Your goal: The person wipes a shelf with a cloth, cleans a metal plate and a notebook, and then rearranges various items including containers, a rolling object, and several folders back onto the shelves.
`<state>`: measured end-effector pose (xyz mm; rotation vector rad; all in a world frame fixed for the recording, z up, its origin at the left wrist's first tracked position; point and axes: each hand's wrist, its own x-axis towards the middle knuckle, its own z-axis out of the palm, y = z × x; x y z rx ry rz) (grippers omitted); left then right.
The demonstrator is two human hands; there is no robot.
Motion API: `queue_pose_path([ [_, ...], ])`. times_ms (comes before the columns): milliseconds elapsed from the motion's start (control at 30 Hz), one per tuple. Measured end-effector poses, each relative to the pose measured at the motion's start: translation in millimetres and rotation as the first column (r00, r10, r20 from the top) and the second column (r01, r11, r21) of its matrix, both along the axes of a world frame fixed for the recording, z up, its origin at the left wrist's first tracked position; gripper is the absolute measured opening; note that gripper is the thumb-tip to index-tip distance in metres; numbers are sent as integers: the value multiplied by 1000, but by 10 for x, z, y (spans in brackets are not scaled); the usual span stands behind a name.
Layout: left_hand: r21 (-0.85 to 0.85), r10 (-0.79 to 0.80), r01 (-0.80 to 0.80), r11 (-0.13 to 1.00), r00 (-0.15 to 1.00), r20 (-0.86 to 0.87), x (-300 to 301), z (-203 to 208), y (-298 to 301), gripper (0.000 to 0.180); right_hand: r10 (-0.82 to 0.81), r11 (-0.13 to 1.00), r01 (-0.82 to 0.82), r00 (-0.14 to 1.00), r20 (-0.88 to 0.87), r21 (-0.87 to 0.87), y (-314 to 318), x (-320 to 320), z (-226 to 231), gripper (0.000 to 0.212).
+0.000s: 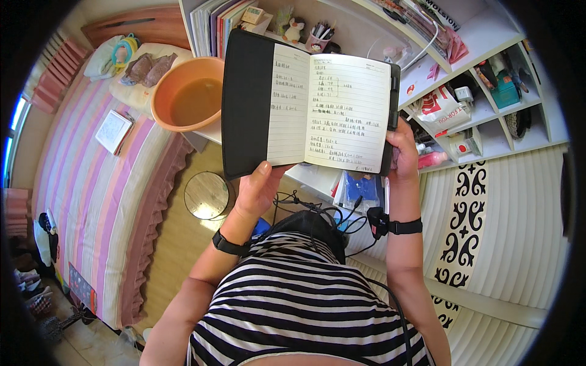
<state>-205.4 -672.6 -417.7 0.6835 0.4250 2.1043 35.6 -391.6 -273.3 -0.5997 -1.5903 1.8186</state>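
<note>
A notebook (349, 116) with a black cover lies spread in front of me, lined pages with handwriting facing up. My left hand (259, 188) grips its lower edge near the middle, thumb on the left page and the other fingers behind the cover. At the lower right corner my right hand (403, 152) is closed round the edge, most of its fingers hidden behind. Both hands hold the notebook up above the desk. Black straps circle both wrists.
An orange basin (188, 94) with brownish liquid stands left of the notebook on the desk. Books, a penguin figure (293, 29) and a pen cup (318, 38) are behind. Shelves (494, 116) stand right, a striped bed (91, 183) and round stool (207, 195) left. Black cables (317, 207) hang below.
</note>
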Motion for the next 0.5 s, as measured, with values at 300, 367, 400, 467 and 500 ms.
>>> queue_pose_path([
  [300,-145,84,-108,984,983,-164,37,146,21,73,-15,1000,15,1000,6,-24,-63,-36,19,66],
  [367,-283,-3,-54,958,980,-197,59,303,16,85,-2,1000,1,1000,-13,-30,-57,-41,5,65],
  [400,-282,-1,-56,958,981,-196,70,326,37,85,5,999,-5,1000,-19,-32,-59,-52,9,65],
  [467,-287,-15,-40,957,982,-186,86,354,91,87,20,999,-20,1000,-7,-25,-67,-63,23,65],
  [500,-284,-13,-41,958,983,-186,97,347,108,87,26,999,-26,1000,-2,-21,-70,-71,32,65],
])
